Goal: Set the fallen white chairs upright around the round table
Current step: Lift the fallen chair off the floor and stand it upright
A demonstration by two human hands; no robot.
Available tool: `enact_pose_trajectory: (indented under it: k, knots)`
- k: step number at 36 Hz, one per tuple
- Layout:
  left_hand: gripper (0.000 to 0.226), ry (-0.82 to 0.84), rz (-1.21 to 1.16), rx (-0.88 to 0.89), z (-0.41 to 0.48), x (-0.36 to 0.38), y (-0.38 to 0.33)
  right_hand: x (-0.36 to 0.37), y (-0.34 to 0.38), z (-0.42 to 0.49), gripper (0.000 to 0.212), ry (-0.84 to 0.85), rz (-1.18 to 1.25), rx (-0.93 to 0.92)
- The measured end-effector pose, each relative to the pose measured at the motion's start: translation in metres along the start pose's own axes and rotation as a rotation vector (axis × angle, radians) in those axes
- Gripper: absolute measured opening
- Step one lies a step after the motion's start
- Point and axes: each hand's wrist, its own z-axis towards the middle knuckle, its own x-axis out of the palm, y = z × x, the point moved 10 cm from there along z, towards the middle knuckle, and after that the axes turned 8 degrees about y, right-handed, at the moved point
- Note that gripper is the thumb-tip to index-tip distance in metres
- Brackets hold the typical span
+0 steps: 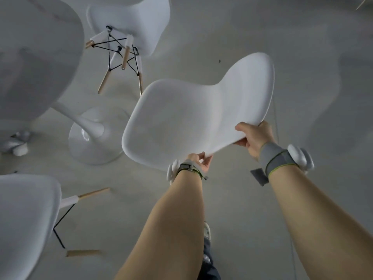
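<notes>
A white moulded chair fills the middle of the head view, its seat facing up towards me and its legs hidden beneath. My left hand grips the near edge of its seat. My right hand grips the rim of its backrest. Another white chair lies tipped at the top, its wooden legs and black wire struts pointing towards me. A third white chair lies on its side at the lower left with its legs sticking out to the right. The round white table stands at the upper left.
The table's white pedestal foot rests on the grey floor just left of the held chair. A thin cable runs along the floor on the right. My shoe shows between my forearms. Bare grey floor spreads to the right.
</notes>
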Motion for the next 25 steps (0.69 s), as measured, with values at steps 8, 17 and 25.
enact_pose_trajectory:
  k: [8,17,25]
  knots:
    - [0.008,0.015,-0.043,0.022,-0.007,-0.016,-0.003,0.011,-0.014,-0.008,0.019,0.064,0.03,0.0]
    - [0.009,0.034,-0.081,0.009,-0.011,-0.032,-0.011,0.044,-0.009,-0.005,0.02,0.2,-0.122,0.0]
    - [0.016,-0.062,0.069,-0.028,-0.018,-0.049,-0.027,0.057,-0.016,-0.011,0.019,0.136,-0.123,-0.025]
